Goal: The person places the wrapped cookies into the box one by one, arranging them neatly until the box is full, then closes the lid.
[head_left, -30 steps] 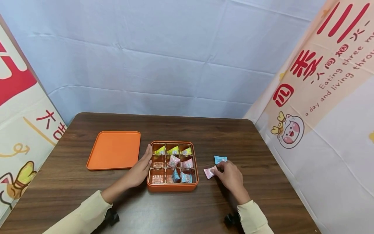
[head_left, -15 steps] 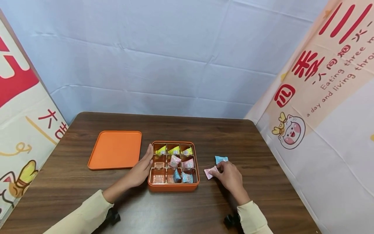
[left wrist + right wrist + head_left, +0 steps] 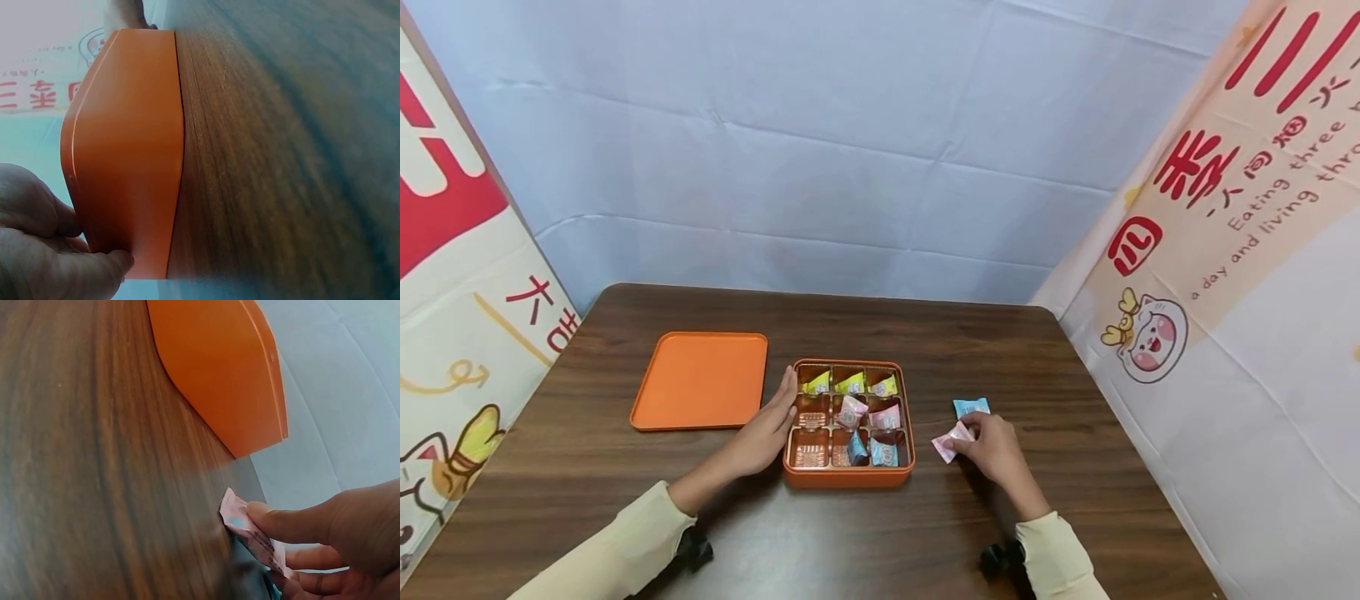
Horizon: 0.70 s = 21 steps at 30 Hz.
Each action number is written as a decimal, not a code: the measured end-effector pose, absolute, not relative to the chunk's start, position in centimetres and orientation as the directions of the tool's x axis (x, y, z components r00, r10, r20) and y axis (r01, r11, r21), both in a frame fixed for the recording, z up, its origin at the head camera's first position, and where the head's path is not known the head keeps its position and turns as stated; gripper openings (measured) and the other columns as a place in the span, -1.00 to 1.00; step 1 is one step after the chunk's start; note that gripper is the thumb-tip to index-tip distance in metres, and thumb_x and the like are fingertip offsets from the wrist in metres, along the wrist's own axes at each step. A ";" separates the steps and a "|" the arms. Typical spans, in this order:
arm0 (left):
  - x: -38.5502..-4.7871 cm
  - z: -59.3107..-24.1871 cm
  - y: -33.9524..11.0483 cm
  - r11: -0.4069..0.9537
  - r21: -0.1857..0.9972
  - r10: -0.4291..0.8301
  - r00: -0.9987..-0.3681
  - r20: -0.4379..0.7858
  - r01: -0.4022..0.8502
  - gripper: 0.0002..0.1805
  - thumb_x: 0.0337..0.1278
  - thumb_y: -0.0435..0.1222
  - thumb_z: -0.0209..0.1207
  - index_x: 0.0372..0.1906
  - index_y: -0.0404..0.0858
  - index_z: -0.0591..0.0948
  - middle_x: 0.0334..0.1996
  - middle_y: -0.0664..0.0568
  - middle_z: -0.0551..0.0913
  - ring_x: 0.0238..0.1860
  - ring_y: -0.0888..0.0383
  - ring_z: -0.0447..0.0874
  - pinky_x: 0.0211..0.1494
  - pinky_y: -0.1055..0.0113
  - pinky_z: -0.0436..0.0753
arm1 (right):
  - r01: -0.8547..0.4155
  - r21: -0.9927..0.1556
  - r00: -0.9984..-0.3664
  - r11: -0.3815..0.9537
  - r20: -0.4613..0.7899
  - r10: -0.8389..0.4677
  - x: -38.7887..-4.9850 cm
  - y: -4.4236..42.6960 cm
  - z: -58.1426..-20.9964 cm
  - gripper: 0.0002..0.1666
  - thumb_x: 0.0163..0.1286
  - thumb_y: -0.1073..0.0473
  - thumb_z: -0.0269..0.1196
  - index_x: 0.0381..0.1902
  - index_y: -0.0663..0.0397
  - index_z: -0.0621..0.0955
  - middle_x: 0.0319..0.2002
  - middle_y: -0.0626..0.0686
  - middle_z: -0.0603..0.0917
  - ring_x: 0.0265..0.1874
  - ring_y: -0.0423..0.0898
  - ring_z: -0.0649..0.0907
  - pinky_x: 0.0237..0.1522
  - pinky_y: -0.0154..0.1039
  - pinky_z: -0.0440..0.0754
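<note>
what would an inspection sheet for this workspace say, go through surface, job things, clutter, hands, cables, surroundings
Surface: dark wood-grain table.
Box: orange, nine compartments; yellow candies across the far row, two pink candies in the middle row, two blue candies in the near row.
Tray: orange, flat on the table, left of the box; possibly its lid.
Loose blue candy: on the table, just beyond the right hand.
Clutter: nothing seen.
Left hand: fingers against the box's left side.
Right hand: fingers pinch a pink candy, right of the box.
Cables: nothing seen.
Surroundings: pale blue cloth behind, printed banners either side.
</note>
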<state>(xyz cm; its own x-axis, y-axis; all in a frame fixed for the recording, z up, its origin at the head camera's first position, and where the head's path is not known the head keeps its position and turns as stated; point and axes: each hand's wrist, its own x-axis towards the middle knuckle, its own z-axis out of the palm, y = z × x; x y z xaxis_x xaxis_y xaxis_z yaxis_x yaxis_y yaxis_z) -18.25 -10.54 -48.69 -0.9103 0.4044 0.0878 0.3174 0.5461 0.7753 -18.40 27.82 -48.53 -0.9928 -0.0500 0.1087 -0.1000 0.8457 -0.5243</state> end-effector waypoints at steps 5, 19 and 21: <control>-18.4 -48.7 -10.5 0.547 0.774 0.410 -0.908 0.085 0.320 -0.34 0.65 -0.37 -0.22 0.58 -0.48 -0.22 0.59 -0.25 -0.39 0.59 -0.23 -0.27 0.53 -0.19 -0.04 | -0.094 -0.581 -0.994 0.808 0.103 -0.042 -18.4 28.4 -48.4 -0.75 0.07 0.26 0.58 -0.39 0.25 0.71 -0.61 -0.06 0.60 -0.62 -0.21 0.48 -0.55 -0.32 0.42; -18.2 -48.5 -10.5 0.540 0.781 0.417 -0.906 0.076 0.314 -0.33 0.65 -0.35 -0.23 0.58 -0.48 -0.24 0.59 -0.26 -0.41 0.59 -0.23 -0.30 0.53 -0.19 -0.06 | 0.116 -0.870 -0.988 0.480 -0.151 -0.036 -18.3 29.1 -48.8 -0.79 0.31 0.37 0.38 -0.20 0.47 0.64 -0.52 0.14 0.72 -0.66 -0.19 0.55 -0.60 -0.32 0.61; -18.2 -48.5 -10.5 0.540 0.779 0.416 -0.906 0.080 0.318 -0.33 0.65 -0.36 -0.23 0.58 -0.48 -0.23 0.59 -0.26 -0.41 0.59 -0.23 -0.30 0.53 -0.20 -0.05 | 0.122 -0.887 -0.984 0.444 -0.168 -0.064 -18.3 29.1 -48.9 -0.73 0.33 0.37 0.36 -0.12 0.54 0.63 -0.48 0.16 0.73 -0.64 -0.19 0.56 -0.57 -0.32 0.62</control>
<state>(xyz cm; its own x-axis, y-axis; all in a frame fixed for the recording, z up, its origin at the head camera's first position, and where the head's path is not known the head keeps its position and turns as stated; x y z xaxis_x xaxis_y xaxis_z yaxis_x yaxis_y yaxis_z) -18.24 -10.49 -48.53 -0.9056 0.4164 0.0804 0.3175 0.5401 0.7794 -18.31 29.11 -48.89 -0.9837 -0.0643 -0.1678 0.1223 0.4444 -0.8874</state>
